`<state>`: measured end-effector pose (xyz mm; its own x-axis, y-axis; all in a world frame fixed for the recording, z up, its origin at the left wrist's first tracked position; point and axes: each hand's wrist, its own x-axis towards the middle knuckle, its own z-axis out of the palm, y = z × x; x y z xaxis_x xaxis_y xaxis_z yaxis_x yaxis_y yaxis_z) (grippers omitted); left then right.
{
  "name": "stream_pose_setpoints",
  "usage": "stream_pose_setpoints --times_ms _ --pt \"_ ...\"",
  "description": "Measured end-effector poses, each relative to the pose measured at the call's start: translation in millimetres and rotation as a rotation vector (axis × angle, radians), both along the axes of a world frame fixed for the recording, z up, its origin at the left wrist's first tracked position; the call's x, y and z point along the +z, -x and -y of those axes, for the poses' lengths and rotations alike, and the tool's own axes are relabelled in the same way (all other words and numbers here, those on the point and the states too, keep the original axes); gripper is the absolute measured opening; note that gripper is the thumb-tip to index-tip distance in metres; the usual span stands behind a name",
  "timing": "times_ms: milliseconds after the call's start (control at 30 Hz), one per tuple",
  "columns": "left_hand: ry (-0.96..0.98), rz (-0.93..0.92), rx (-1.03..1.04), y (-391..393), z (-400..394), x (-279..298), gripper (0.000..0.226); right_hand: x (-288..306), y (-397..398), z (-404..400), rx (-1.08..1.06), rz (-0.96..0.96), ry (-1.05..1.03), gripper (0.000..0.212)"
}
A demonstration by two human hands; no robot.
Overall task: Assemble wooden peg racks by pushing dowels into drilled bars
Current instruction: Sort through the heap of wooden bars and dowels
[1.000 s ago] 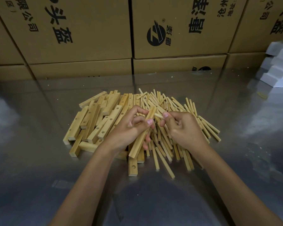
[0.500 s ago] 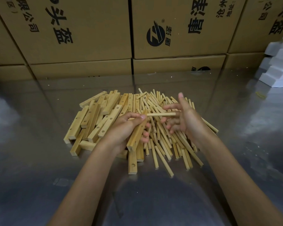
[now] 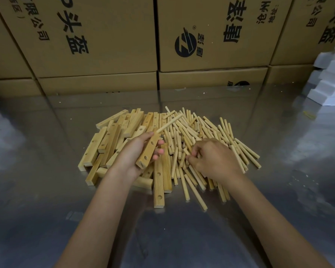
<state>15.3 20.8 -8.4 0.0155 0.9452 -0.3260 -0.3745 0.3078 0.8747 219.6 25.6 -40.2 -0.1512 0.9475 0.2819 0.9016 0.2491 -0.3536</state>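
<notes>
Bar (image 3: 149,149) gripped left hand (image 3: 133,153), right hand (image 3: 211,159) pinching dowel (image 3: 186,151)

You get one view only, a wide-angle head cam, so no second view shares anything. It sits above the near edge of the metal table (image 3: 46,219), facing forward and tilted down. It's close: both forearms enter from the bottom corners, left hand (image 3: 135,153) and right hand (image 3: 213,157) land just below centre. Pile of bars and dowels (image 3: 182,132) sits mid-frame. Far edge ends at a wall of cardboard boxes (image 3: 104,45) filling the top third. White foam blocks (image 3: 331,80) clip the far right edge. Straight lines bow toward the edges.
</notes>
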Motion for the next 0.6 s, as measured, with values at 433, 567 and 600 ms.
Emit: stream_pose_setpoints --times_ms 433,567,600 --pt "-0.007 0.016 0.027 0.1 -0.2 1.8 0.031 30.1 -12.2 9.8 0.225 -1.263 0.470 0.017" --pt "-0.014 0.035 0.029 -1.8 1.0 2.7 0.023 29.5 -10.7 14.4 0.362 -1.273 0.523 0.020" --pt "-0.022 0.052 0.033 -2.8 1.5 2.8 0.021 28.7 -8.0 17.5 0.371 -1.178 0.477 0.019"
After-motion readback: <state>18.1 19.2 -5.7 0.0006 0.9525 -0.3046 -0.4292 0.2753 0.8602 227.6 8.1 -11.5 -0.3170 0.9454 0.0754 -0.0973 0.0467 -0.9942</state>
